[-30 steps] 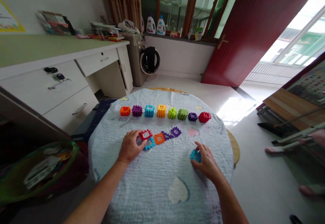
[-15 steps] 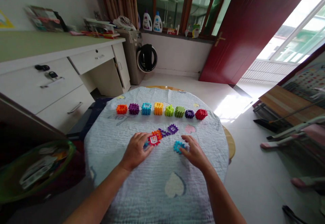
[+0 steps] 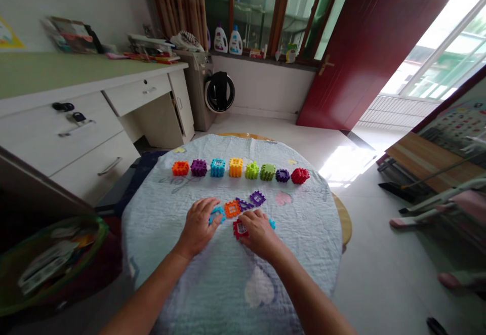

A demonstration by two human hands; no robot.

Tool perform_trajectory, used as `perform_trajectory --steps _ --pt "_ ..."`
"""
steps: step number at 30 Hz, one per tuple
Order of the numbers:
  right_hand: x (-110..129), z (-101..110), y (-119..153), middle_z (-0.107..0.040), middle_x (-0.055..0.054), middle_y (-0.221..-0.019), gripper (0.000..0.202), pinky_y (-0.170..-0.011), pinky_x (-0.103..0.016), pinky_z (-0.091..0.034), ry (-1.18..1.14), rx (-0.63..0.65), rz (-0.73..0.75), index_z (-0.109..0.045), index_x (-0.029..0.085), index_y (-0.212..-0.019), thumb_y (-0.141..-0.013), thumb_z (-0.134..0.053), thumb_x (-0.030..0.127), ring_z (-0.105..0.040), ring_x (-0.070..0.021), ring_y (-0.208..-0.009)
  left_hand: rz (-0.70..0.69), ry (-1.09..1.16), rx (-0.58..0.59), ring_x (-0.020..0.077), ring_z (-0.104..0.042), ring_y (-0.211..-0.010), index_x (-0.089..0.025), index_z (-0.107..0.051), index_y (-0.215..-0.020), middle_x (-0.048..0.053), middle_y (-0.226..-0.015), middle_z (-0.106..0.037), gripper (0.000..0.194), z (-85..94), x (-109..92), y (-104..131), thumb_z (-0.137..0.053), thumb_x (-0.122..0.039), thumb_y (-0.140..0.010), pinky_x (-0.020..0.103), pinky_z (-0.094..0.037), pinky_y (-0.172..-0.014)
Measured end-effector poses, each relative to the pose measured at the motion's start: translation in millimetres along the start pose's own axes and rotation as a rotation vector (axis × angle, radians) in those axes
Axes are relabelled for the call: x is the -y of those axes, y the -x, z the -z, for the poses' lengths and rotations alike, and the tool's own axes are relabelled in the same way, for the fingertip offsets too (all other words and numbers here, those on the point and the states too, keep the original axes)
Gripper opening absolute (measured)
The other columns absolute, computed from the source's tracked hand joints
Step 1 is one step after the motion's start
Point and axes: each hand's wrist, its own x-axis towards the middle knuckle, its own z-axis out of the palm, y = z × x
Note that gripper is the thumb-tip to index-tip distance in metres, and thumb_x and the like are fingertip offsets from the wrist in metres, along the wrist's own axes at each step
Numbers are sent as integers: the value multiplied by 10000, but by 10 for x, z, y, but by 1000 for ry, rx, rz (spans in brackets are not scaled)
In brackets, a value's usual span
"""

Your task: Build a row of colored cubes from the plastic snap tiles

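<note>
My left hand [image 3: 198, 225] has its thumb and fingers closed on the left side of a light blue, notched plastic building tile [image 3: 217, 215]. Just right of that tile, an orange tile [image 3: 232, 208] lies flat, followed by a purple triangular tile [image 3: 244, 204] and a purple square tile [image 3: 257, 198] in a slanting chain. Whether the light blue tile is joined to the orange one I cannot tell. My right hand [image 3: 260, 233] grips a red tile [image 3: 240, 229] with a white grid centre, close to the cloth. Another light blue tile [image 3: 272, 223] is mostly hidden behind this hand.
Several assembled block cubes stand in a row across the table, from an orange block [image 3: 180, 168] to a red block [image 3: 300, 175]. A pale blue cloth [image 3: 212, 284] covers the round table. A green-rimmed basket [image 3: 102, 244] is at the lower left.
The red tile has passed from my left hand to my right, which has moved left across the other light blue tile. My left hand now holds the light blue tile beside the orange one.
</note>
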Motion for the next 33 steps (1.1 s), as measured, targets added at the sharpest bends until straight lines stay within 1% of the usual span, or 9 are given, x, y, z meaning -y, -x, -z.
perform_trajectory --steps 5,8,11,15,17,19,23,27,33 --pt "-36 59 -25 -614 -69 -1044 317 -844 -350 -410 56 74 80 -634 208 -1017 -727 -694 322 -500 -238 -983 78 15 -16 259 -557 -1120 -186 -630 -1105 98 -1157 -654 343 -107 267 -1 -442 -391 -903 450 -408 -1032" --pt "-260 256 -33 -598 -68 -1039 387 -848 -337 -414 18 64 117 -639 199 -1036 -665 -710 285 -496 -229 -964 89 21 -38 260 -572 -1088 -180 -638 -1081 99 -1114 -668 342 -144 299 22 -437 -391 -902 447 -429 -1008" --pt "-755 629 -99 -582 -73 -1074 459 -865 -342 -408 44 -81 -16 -622 200 -1118 -661 -670 211 -489 -231 -983 94 19 -43 258 -583 -1054 -192 -643 -1050 93 -1082 -675 309 -142 296 33 -451 -374 -890 447 -441 -985" --pt "-1616 1169 -270 -547 -93 -1210 500 -920 -364 -386 164 -278 -256 -590 224 -1217 -719 -621 208 -485 -250 -1051 81 4 -35 257 -582 -1035 -198 -641 -1014 87 -1064 -676 260 -142 305 31 -470 -335 -874 450 -439 -975" --pt "-1960 1342 -356 -540 -102 -1240 538 -903 -357 -392 202 -276 -410 -587 227 -1245 -709 -633 210 -493 -257 -1049 69 -7 -43 258 -584 -1026 -200 -640 -990 85 -1050 -677 238 -148 316 29 -486 -327 -862 447 -441 -967" --pt "-2182 1425 -428 -556 -107 -1213 523 -892 -341 -396 218 -208 -464 -606 215 -1231 -709 -645 211 -512 -246 -1032 57 -16 -53 257 -588 -1018 -205 -642 -966 82 -1043 -678 219 -154 324 28 -499 -325 -852 441 -445 -961" --pt "-2338 1404 -538 -593 -111 -1142 471 -872 -328 -408 216 -134 -455 -651 180 -1170 -699 -644 172 -547 -232 -1001 54 -19 -61 255 -591 -1012 -212 -649 -940 73 -1032 -676 199 -153 321 25 -511 -318 -844 428 -453 -945" --pt "-2388 1330 -600 -605 -133 -1152 478 -876 -361 -423 214 -120 -453 -658 164 -1164 -686 -642 161 -560 -268 -1023 67 -12 -63 254 -588 -1012 -212 -649 -936 74 -1029 -675 197 -153 317 25 -511 -323 -850 422 -453 -940" --pt "-2324 1312 -515 -506 -140 -1368 625 -958 -434 -423 205 -219 -443 -526 194 -1334 -718 -624 222 -514 -317 -1152 90 1 -56 252 -581 -1011 -204 -638 -953 76 -1030 -668 201 -151 317 28 -511 -330 -861 431 -447 -946"
